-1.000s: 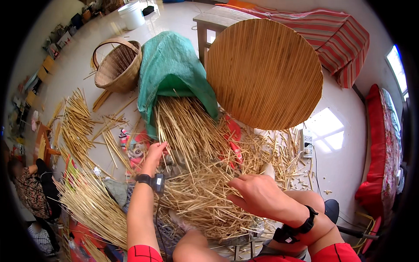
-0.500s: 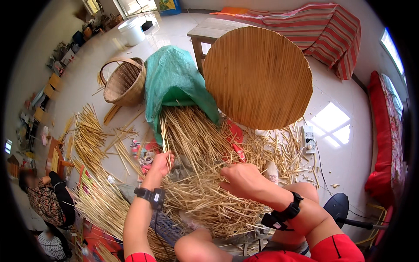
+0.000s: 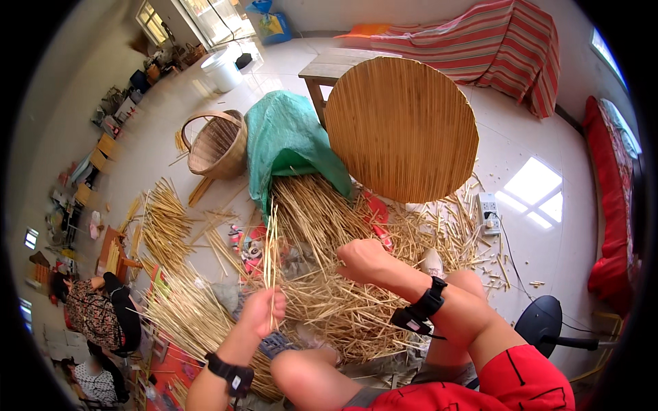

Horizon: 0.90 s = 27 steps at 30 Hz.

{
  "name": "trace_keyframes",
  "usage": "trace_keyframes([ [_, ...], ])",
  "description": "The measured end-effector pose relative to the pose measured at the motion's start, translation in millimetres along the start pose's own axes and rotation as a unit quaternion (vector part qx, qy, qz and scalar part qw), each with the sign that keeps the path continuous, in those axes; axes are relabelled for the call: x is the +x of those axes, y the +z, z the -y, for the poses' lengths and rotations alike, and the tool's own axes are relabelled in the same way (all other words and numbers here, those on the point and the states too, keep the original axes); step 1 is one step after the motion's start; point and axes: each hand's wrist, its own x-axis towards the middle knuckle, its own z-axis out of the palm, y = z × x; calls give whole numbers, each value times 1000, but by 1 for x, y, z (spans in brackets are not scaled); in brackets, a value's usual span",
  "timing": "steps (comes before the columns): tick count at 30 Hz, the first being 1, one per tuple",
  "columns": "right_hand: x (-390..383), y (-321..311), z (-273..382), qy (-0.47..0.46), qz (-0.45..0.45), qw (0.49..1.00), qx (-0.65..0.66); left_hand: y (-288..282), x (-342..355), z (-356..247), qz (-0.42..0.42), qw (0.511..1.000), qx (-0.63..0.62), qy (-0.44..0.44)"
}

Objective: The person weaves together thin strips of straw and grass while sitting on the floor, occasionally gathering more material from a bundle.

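Observation:
My left hand [image 3: 262, 312] is closed around a few straw stalks [image 3: 272, 240], which stick up nearly straight from the fist. My right hand [image 3: 367, 262] is curled closed over the loose straw; what it holds, if anything, is hidden. Between and below the hands, a tangled straw heap [image 3: 343, 315] lies between my legs. Just beyond, a bundle of longer stalks [image 3: 315, 212] pokes out of the mouth of a green woven sack [image 3: 284, 123]. Left of my left hand, a thick spread of pale stalks [image 3: 185, 305] lies on the floor.
A wicker basket [image 3: 218, 147] stands left of the sack, and a round slatted board [image 3: 404, 130] leans on a wooden bench [image 3: 329, 65]. A power strip [image 3: 488, 214] with a cord lies at right. Two people [image 3: 99, 312] sit at far left. A white bucket [image 3: 223, 72] stands farther back.
My left hand has drawn back toward me, and the stalks in it now stand up apart from the bundle. My right hand has shifted slightly up and left. The view has shifted too.

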Motion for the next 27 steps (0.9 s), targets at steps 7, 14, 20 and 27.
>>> trace_keyframes([
  [7,-11,-3,6,-1,12,1000,25,48,-112,56,-17,994,63,92],
  [14,-19,-7,22,-130,54,875,462,90,-71,71,70,973,85,202],
  [20,-15,-12,14,-134,-86,815,557,142,-5,63,127,934,145,302],
  [27,-13,-6,-3,-7,-16,808,589,126,26,66,185,943,94,260],
])
